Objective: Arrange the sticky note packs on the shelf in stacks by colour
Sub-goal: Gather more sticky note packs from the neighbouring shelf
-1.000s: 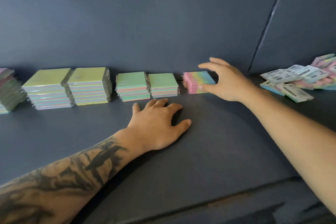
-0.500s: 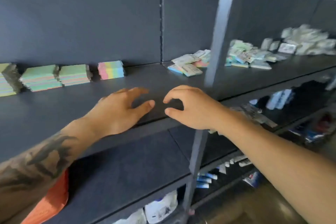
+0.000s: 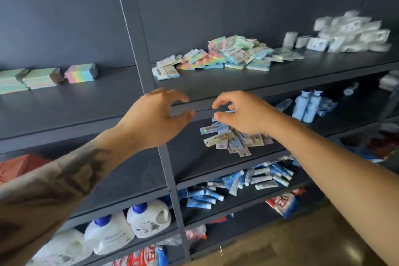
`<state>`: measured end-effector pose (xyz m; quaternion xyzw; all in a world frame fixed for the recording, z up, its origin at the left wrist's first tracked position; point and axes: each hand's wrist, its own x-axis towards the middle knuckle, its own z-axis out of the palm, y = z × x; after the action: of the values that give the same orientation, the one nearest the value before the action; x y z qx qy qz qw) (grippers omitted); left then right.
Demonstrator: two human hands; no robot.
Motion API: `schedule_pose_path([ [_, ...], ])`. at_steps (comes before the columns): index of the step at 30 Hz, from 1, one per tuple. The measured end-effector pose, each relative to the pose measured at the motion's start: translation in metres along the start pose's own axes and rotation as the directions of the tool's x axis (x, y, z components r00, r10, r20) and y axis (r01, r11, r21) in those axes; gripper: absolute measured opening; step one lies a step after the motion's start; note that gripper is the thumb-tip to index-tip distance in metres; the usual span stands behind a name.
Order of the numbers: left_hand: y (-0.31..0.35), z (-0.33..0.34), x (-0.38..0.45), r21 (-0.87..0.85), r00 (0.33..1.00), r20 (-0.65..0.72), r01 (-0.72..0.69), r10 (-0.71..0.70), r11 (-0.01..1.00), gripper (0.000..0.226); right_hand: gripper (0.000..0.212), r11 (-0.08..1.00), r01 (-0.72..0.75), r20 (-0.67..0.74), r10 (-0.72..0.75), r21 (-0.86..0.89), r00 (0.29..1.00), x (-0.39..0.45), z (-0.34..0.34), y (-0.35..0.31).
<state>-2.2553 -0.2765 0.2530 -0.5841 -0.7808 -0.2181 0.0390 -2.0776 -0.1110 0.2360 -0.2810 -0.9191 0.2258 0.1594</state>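
Observation:
On the dark shelf (image 3: pixel 237 84) lies a loose heap of sticky note packs (image 3: pixel 228 56) in pink, blue, green and rainbow, right of the upright post. Left of the post stand neat stacks: a rainbow pink-topped stack (image 3: pixel 79 73) and green stacks (image 3: pixel 36 80) beside it. My left hand (image 3: pixel 155 119) and my right hand (image 3: pixel 239 112) hover in front of the shelf's front edge, below the heap, fingers loosely curled, holding nothing.
A vertical shelf post (image 3: pixel 138 34) divides the two bays. White packets (image 3: pixel 349 34) pile at the far right of the same shelf. Lower shelves hold small carded items (image 3: pixel 231 138), blue tubes (image 3: pixel 237 183), blue bottles (image 3: pixel 306 106) and white detergent jugs (image 3: pixel 129 224).
My view has swung right from the neat stacks toward the loose heap. Both hands left the shelf surface and moved right, now in the air before the shelf edge.

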Motion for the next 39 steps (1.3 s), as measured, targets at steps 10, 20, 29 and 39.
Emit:
schedule_pose_path([
  [10, 0.02, 0.072, 0.171, 0.204, 0.961, -0.017, 0.273, -0.275, 0.94, 0.053, 0.032, 0.993, 0.066, -0.028, -0.069, -0.098, 0.997, 0.123, -0.043, 0.076],
  [20, -0.046, 0.094, 0.259, 0.266, 0.813, -0.182, 0.582, -0.553, 0.769, 0.062, 0.046, 0.94, 0.248, -0.004, -0.256, -0.235, 0.967, 0.301, -0.042, 0.098],
  [29, -0.064, 0.109, 0.275, 0.287, 0.684, -0.166, 0.723, -0.711, 0.628, 0.052, 0.069, 0.82, 0.365, 0.225, -0.293, -0.44, 0.929, 0.404, -0.022, 0.096],
  [39, -0.004, 0.109, 0.254, 0.226, 0.672, -0.188, 0.739, -0.716, 0.634, 0.032, 0.054, 0.74, 0.522, 0.243, -0.462, -0.424, 0.853, 0.397, -0.04, 0.104],
])
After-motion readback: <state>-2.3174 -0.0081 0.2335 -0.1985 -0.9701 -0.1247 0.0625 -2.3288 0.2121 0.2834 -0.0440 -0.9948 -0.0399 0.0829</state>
